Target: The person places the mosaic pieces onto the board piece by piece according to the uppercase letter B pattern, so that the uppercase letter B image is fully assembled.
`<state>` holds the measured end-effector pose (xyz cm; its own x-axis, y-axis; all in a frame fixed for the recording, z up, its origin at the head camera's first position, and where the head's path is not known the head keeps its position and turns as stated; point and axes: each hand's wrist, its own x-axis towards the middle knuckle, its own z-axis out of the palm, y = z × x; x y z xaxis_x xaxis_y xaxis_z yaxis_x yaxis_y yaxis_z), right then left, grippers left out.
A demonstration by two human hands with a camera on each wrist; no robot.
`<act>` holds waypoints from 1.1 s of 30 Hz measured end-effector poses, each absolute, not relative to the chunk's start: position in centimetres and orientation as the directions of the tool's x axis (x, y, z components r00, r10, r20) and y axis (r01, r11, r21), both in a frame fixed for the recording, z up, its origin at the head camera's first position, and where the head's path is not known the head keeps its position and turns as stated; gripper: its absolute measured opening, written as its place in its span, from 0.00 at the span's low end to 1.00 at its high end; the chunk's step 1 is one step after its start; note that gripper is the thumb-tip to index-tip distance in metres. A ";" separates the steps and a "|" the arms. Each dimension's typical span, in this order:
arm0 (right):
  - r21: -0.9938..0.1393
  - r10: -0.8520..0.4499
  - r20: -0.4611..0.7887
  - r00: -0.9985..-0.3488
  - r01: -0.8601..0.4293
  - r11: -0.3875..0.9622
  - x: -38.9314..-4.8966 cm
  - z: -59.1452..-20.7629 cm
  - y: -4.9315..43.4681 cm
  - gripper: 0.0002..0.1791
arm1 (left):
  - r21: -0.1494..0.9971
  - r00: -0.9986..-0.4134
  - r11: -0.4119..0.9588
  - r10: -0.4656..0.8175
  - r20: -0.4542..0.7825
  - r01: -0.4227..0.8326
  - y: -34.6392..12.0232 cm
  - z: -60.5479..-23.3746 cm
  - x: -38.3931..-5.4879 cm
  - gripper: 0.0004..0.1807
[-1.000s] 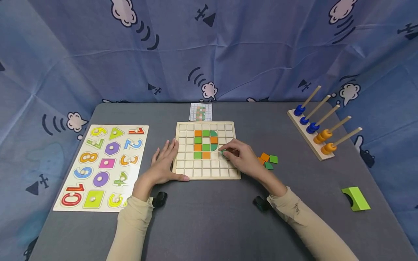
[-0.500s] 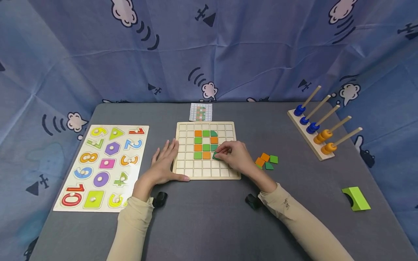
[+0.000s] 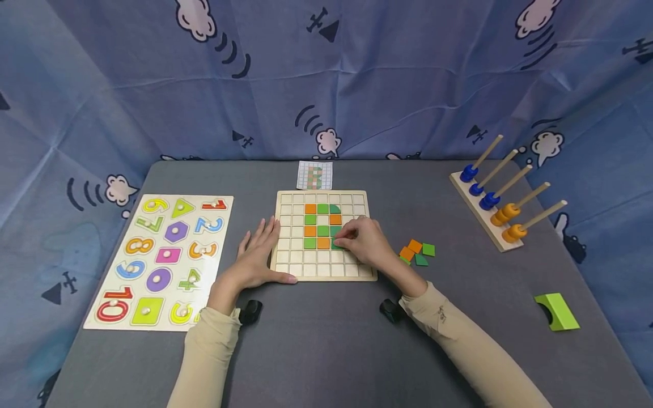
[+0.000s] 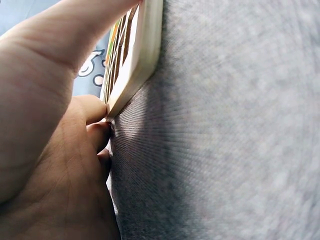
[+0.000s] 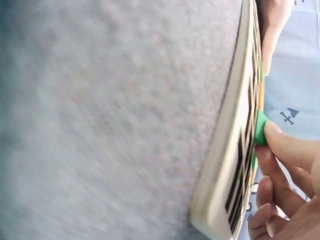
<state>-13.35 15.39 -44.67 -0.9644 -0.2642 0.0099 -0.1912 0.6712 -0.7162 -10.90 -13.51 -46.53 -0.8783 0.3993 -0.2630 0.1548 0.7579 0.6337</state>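
Board flat on table. Right hand: thumb and fingers pinch one dark green tile at the board, just right of an orange tile in the fourth filled row; cannot tell from here whether it is seated. Left hand: fingers straight and spread, clasping nothing, laid along the board's left edge, thumb at the near edge. Loose tiles right of the board. Card just beyond it; puzzle to the left, abacus to the right
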 end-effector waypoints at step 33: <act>-0.657 -0.266 -0.171 -0.949 -0.091 0.748 -11.5 -43.9 28.1 0.15 | 0.642 -0.876 0.751 0.406 -0.260 0.157 -13.5 -46.5 -10.9 0.75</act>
